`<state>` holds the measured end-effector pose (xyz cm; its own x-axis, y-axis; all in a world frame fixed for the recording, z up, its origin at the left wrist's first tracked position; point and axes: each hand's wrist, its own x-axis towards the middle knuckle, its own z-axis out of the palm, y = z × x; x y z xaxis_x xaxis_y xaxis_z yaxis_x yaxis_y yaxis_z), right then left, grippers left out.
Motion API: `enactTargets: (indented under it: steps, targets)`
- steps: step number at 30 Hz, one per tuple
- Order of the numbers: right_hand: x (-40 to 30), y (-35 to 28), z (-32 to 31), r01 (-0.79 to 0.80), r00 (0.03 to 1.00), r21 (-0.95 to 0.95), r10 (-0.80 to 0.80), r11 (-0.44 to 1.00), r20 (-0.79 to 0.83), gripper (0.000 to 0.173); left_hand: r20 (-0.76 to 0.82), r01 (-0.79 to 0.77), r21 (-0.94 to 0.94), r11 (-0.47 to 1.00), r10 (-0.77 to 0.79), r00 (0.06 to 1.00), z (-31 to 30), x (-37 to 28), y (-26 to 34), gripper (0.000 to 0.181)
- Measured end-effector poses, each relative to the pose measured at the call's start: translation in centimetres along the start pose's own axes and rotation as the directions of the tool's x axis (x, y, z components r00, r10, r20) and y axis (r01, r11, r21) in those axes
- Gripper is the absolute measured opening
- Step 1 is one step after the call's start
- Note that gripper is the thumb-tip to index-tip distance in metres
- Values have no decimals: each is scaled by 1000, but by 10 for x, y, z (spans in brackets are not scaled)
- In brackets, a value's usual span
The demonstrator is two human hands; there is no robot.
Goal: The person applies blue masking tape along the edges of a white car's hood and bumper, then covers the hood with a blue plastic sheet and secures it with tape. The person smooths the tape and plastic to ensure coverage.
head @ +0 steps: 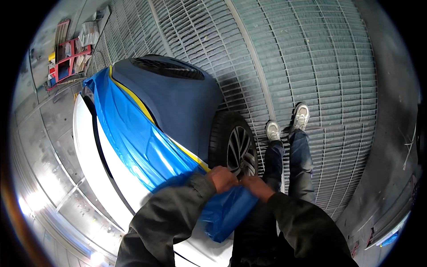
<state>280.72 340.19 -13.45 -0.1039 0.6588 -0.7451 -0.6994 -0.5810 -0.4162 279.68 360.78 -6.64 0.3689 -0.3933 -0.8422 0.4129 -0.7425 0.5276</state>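
A crinkled blue plastic film [148,148] covers part of a white car body [85,133], with yellow tape [134,96] along its edge. My left hand [223,179] pinches the film near the wheel arch, its fingers almost meeting those of my right hand [257,187]. The right one grips it too, and a loose fold hangs below both hands. What exactly lies between the fingertips is too small to make out. Just beyond my hands stands the car's wheel [235,147], below a matt blue-grey body panel [173,96].
Metal floor grating [320,66] stretches ahead and to the right, with my shoes [273,130] on it beside the wheel. A red-framed rack [71,60] holding various items stands at the upper left. A dark opening [170,68] sits in the blue-grey panel.
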Motion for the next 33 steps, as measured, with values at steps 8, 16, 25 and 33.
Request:
enactTargets:
  steps: [8, 16, 25, 33]
  targets:
    - [-18, -34, -5, -79, 997, -194, 76, 978, -25, 33, 5, 27, -108, 994, -27, 1000, -4, -1, 2, 21]
    - [-20, -44, -5, 68, 988, -452, -122, 889, -92, 33, -92, -32, -145, 989, 18, 996, 3, 1, -7, 21]
    - [-13, -45, -1, -111, 984, -391, 45, 914, -174, 34, -137, -49, -138, 989, 30, 990, 5, 0, -7, 20]
    - [-17, 34, -55, -363, 825, -203, 213, 909, -523, 35, -290, -91, -325, 941, -8, 957, 6, -7, -13, 22]
